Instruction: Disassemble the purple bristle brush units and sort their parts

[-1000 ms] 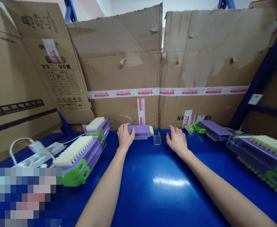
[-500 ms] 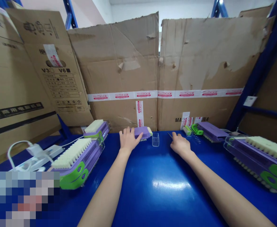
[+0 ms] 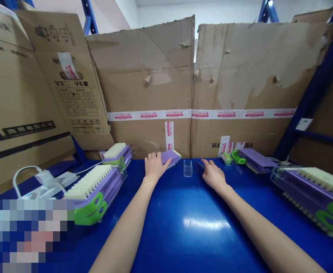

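My left hand (image 3: 154, 166) has its fingers and thumb around one end of a purple brush device (image 3: 170, 157), whose bristles show along the lower edge. Part of this device is hidden behind the fingers. Between my two hands stands a small clear plastic cup (image 3: 187, 168), apart from both. My right hand (image 3: 213, 174) is closed on a thin, dark, rod-like tool (image 3: 199, 164), its tip pointing left; the rest is hidden in the fingers. To the right of this hand lie a green-and-white cylinder (image 3: 226, 158), a green clip-like part (image 3: 238, 157) and several small screws (image 3: 237, 168).
Purple device bodies stand on both sides: brushes with cream bristles at left (image 3: 91, 181) and right (image 3: 320, 182), and a purple housing (image 3: 257, 160) behind. A white power strip (image 3: 51, 186) with cables lies left. Cardboard sheets (image 3: 149, 83) wall off the back of the blue table (image 3: 183, 242).
The purple device in my left hand has tilted, its right end rising. My right hand has shifted slightly left with the thin tool. The whole view has moved a little.
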A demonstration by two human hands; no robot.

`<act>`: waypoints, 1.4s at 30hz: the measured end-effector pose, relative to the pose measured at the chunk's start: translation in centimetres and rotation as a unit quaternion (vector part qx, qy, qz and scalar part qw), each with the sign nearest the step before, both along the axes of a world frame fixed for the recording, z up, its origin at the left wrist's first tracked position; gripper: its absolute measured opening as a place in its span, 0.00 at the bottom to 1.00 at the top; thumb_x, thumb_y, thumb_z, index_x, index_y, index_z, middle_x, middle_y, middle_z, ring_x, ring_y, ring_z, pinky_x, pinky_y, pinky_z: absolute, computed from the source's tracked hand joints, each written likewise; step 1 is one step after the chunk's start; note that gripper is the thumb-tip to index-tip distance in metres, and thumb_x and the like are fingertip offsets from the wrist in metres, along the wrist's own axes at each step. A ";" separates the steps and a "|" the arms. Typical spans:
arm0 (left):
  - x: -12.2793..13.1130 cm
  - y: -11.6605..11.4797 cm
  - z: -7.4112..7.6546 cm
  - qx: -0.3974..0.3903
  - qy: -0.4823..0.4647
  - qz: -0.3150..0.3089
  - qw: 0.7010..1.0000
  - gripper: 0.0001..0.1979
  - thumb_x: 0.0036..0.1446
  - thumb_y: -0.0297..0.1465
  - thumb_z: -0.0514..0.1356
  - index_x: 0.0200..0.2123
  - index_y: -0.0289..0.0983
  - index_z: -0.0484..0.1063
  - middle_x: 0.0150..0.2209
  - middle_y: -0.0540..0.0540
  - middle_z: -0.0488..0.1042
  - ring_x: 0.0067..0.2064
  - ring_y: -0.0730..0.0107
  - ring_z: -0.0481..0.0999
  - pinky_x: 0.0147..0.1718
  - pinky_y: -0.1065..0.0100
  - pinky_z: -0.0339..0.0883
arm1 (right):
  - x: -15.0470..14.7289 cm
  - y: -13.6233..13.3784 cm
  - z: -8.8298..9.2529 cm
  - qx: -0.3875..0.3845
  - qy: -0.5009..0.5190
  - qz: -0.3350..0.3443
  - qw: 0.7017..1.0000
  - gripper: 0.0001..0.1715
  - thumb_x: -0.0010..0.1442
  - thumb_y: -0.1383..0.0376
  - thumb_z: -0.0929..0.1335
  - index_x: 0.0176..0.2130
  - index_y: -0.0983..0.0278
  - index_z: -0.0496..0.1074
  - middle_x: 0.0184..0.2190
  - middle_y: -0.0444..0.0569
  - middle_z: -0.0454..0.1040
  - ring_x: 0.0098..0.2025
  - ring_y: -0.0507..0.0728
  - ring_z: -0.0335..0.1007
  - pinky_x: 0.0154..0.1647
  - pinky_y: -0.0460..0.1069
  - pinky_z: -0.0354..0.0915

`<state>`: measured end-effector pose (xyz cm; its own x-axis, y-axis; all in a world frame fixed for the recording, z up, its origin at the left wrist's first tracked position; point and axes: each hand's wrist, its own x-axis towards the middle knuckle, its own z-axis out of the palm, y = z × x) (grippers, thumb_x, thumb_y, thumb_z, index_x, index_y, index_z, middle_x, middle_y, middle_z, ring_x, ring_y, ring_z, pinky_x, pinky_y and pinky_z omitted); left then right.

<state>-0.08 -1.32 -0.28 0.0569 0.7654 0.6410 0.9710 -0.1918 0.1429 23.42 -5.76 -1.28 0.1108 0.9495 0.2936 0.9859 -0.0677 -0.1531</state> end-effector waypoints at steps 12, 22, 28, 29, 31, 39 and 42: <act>-1.4 -0.2 -0.4 0.043 0.072 -0.098 0.992 0.28 0.50 0.38 0.60 0.54 0.36 0.62 0.47 0.38 0.66 0.48 0.52 0.62 0.46 0.57 0.54 | 0.1 0.1 -0.1 -0.003 0.015 0.011 1.000 0.31 0.55 0.71 0.58 0.58 0.60 0.60 0.47 0.53 0.70 0.41 0.61 0.72 0.35 0.51 0.62; -1.2 0.0 -0.5 0.067 0.082 -0.063 0.992 0.24 0.54 0.48 0.54 0.42 0.34 0.70 0.42 0.35 0.68 0.45 0.50 0.64 0.44 0.55 0.55 | -0.2 -0.2 0.2 0.073 0.030 0.050 0.996 0.28 0.58 0.70 0.57 0.57 0.58 0.61 0.50 0.50 0.69 0.42 0.58 0.71 0.36 0.49 0.64; -1.3 0.2 -0.9 0.104 0.038 -0.056 0.992 0.23 0.56 0.48 0.51 0.41 0.34 0.68 0.44 0.36 0.72 0.49 0.52 0.66 0.54 0.51 0.46 | -0.7 -0.5 0.1 0.121 0.040 0.110 0.986 0.29 0.57 0.71 0.58 0.57 0.59 0.61 0.48 0.49 0.72 0.42 0.57 0.72 0.37 0.48 0.66; -1.2 0.2 -1.0 0.101 0.036 -0.046 0.993 0.23 0.56 0.49 0.51 0.41 0.34 0.68 0.43 0.36 0.72 0.48 0.53 0.67 0.53 0.51 0.47 | -0.8 -0.5 0.1 0.131 0.038 0.119 0.983 0.29 0.57 0.71 0.58 0.57 0.59 0.62 0.47 0.49 0.72 0.42 0.57 0.72 0.37 0.47 0.66; -1.1 0.2 -1.0 0.093 0.032 -0.025 0.995 0.26 0.56 0.50 0.50 0.42 0.34 0.68 0.40 0.37 0.73 0.45 0.53 0.68 0.50 0.52 0.51 | -1.0 -0.6 0.0 0.152 0.033 0.138 0.978 0.28 0.57 0.71 0.58 0.56 0.60 0.63 0.47 0.49 0.73 0.41 0.56 0.72 0.36 0.47 0.66; -1.3 0.1 -1.0 0.133 0.001 0.049 0.990 0.24 0.58 0.48 0.47 0.37 0.34 0.71 0.36 0.38 0.73 0.43 0.54 0.67 0.50 0.49 0.49 | -1.8 -1.0 -0.1 0.213 0.028 0.234 0.948 0.26 0.56 0.73 0.58 0.54 0.63 0.66 0.45 0.49 0.74 0.44 0.54 0.71 0.43 0.46 0.65; -1.3 0.0 -0.8 0.154 -0.001 0.060 0.986 0.20 0.59 0.42 0.47 0.37 0.33 0.71 0.38 0.37 0.73 0.45 0.53 0.67 0.54 0.46 0.43 | -2.1 -1.2 -0.1 0.213 0.022 0.238 0.947 0.27 0.55 0.73 0.59 0.54 0.64 0.66 0.44 0.50 0.75 0.43 0.54 0.71 0.42 0.46 0.65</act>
